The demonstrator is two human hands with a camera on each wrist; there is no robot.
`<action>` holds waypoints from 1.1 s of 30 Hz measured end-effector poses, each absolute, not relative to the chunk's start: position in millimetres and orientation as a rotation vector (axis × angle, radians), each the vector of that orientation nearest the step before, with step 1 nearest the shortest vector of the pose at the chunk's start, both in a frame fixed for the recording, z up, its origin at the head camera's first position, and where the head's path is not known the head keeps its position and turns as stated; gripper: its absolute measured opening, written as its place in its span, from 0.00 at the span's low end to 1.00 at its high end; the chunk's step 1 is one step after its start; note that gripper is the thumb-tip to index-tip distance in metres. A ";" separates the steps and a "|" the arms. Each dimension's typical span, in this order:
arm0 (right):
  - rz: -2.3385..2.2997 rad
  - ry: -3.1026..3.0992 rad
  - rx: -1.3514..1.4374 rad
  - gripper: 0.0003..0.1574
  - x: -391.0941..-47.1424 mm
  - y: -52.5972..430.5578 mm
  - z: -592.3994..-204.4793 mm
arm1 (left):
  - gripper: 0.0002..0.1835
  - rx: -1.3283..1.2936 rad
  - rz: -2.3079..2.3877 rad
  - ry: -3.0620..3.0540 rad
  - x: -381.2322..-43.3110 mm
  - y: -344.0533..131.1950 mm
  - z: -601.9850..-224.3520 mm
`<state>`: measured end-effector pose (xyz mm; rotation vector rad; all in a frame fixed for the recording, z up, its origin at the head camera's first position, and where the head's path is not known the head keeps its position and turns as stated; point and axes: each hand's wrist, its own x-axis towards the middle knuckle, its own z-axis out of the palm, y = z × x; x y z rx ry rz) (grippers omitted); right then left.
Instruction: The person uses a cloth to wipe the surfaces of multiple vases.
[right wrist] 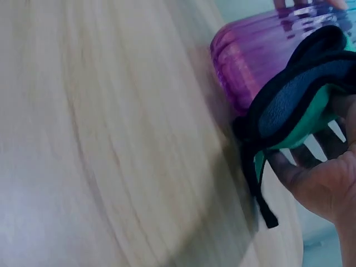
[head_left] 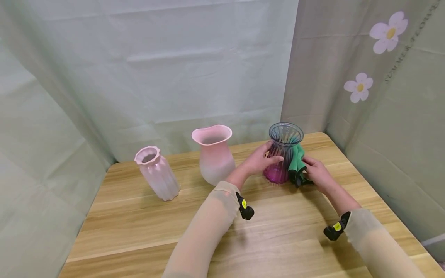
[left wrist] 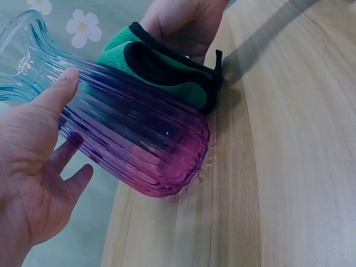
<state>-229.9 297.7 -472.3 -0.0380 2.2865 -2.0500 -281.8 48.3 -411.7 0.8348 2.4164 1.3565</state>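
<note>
A ribbed glass vase (head_left: 278, 164), bluish at its flared rim and purple-pink at the base, stands upright on the wooden table. My left hand (head_left: 259, 158) holds it from the left, thumb across the front and fingers behind; the left wrist view shows this hand (left wrist: 41, 167) at the vase's upper part. Against the vase's right side lies a green cloth with black edging (head_left: 296, 164), folded over and hanging to the tabletop. My right hand (head_left: 318, 173) grips that cloth from the right; in the right wrist view the cloth partly covers its fingers (right wrist: 289, 167).
Left of the glass vase stands a pink-and-white vase (head_left: 215, 162) with a wavy rim. Farther left is a pale pink fluted vase (head_left: 160, 177). The wooden table (head_left: 139, 235) ends at hanging curtains (head_left: 194, 77) behind and at both sides.
</note>
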 end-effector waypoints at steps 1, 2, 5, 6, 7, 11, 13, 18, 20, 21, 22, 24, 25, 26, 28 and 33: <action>-2.056 2.280 -0.035 0.25 -230.7 296.1 -470.6 | 0.43 0.837 1.357 2.415 -282.2 48.4 -412.1; -2.072 2.276 -0.042 0.25 -231.3 294.6 -468.7 | 0.43 0.842 1.353 2.418 -282.6 48.4 -412.4; -2.125 2.269 -0.087 0.20 -231.9 289.7 -458.0 | 0.42 0.848 1.351 2.420 -283.6 48.3 -413.2; -2.152 2.260 -0.107 0.17 -232.2 288.0 -453.6 | 0.42 0.848 1.350 2.424 -283.8 48.3 -413.5; -2.185 2.250 -0.127 0.14 -232.6 286.5 -448.9 | 0.42 0.854 1.349 2.426 -284.2 48.4 -414.0; -2.373 2.089 -0.206 0.14 -234.4 282.3 -428.7 | 0.42 0.845 1.343 2.436 -283.8 48.3 -414.4; -2.488 1.941 -0.235 0.14 -235.1 281.3 -419.4 | 0.42 0.837 1.339 2.439 -283.2 47.9 -414.5; -2.711 1.592 -0.271 0.16 -234.5 284.9 -401.5 | 0.44 0.829 1.317 2.442 -282.1 47.1 -412.7; -2.751 1.527 -0.289 0.16 -233.9 287.2 -397.3 | 0.45 0.822 1.315 2.441 -282.0 47.4 -412.3; -2.756 1.520 -0.301 0.16 -233.9 288.0 -395.8 | 0.45 0.817 1.316 2.440 -281.9 47.5 -412.1; -2.758 1.517 -0.318 0.16 -233.8 288.6 -394.7 | 0.45 0.815 1.316 2.439 -282.0 47.5 -411.9; -2.749 1.504 -0.357 0.17 -234.5 289.9 -394.1 | 0.45 0.811 1.317 2.435 -282.3 47.5 -411.5; -2.739 1.510 -0.372 0.17 -235.0 290.3 -394.5 | 0.45 0.811 1.317 2.434 -282.6 47.5 -411.5; -2.732 1.507 -0.383 0.18 -235.5 290.6 -395.1 | 0.45 0.816 1.315 2.433 -282.9 47.4 -411.5; -2.719 1.507 -0.396 0.18 -236.3 290.8 -397.0 | 0.45 0.821 1.311 2.435 -283.6 47.3 -412.1; -2.643 1.613 -0.340 0.18 -237.4 288.2 -404.3 | 0.44 0.830 1.335 2.414 -284.8 47.2 -414.7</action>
